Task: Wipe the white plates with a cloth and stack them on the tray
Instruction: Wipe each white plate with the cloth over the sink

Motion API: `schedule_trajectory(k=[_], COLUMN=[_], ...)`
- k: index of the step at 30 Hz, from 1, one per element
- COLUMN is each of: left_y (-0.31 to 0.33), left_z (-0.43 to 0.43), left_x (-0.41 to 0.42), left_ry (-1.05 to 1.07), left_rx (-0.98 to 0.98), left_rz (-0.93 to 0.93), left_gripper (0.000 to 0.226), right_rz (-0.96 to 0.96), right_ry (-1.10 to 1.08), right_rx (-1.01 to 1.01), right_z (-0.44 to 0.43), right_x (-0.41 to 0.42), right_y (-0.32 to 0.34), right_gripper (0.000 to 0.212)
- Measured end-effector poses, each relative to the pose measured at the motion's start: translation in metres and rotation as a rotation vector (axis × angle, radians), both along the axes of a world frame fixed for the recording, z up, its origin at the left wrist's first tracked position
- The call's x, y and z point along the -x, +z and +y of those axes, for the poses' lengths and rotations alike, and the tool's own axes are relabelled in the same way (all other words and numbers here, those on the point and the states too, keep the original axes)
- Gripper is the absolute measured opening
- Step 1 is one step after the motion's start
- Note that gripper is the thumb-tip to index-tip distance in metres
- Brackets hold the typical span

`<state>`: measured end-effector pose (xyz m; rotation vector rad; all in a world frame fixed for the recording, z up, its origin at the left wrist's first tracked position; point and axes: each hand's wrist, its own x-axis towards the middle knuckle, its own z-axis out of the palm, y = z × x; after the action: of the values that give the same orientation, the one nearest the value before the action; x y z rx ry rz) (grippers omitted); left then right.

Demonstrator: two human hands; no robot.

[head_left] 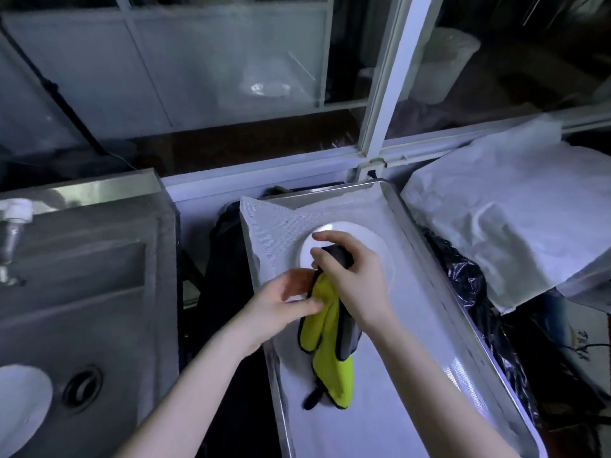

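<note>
One white plate (367, 236) already lies on the lined tray (446, 292); our right hand (357, 279) clutches the bunched yellow-and-grey cloth (330, 328) over it, our left hand (281, 302) pinching its hanging edge; a second plate (20, 408) in the sink (99, 292) seemingly awaits us.

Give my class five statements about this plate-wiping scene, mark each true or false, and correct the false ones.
1. The right hand grips the cloth. True.
2. The cloth is red all over. False: it is yellow and dark grey.
3. A white plate lies on the lined tray, under the hands. True.
4. The sink on the left holds nothing. False: another white plate lies in it.
5. The left hand hangs idle at the person's side. False: it holds the cloth.
</note>
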<state>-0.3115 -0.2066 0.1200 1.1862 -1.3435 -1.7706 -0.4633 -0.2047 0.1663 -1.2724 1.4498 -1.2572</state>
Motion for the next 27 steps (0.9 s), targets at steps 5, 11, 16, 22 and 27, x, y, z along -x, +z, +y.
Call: schedule_trajectory(k=[5,11,16,22,27], left_y=[0.021,0.049,0.051,0.040,0.018], left_z=[0.024,0.052,0.089,0.130,0.153], left_x=[-0.072,-0.193,-0.294,-0.401,-0.460], left_ry=[0.161,0.427,0.565,0.685,0.804], left_rx=[0.157,0.335,0.353,0.300,0.199], left_rz=[-0.007,0.078,0.059,-0.141,-0.204], left_gripper=[0.017,0.010,0.010,0.029,0.012], right_rz=[0.021,0.238,0.157,0.164,0.232], right_ry=[0.160,0.447,0.673,0.604,0.562], right_rx=[0.090,-0.006,-0.081,-0.041,0.000], right_z=[0.003,0.016,0.047,0.077,0.094], right_x=[-0.070,-0.165,-0.265,-0.382,-0.439], right_y=[0.040,0.053,0.038,0.024,0.010], right_gripper=[0.020,0.054,0.013,0.023,0.023])
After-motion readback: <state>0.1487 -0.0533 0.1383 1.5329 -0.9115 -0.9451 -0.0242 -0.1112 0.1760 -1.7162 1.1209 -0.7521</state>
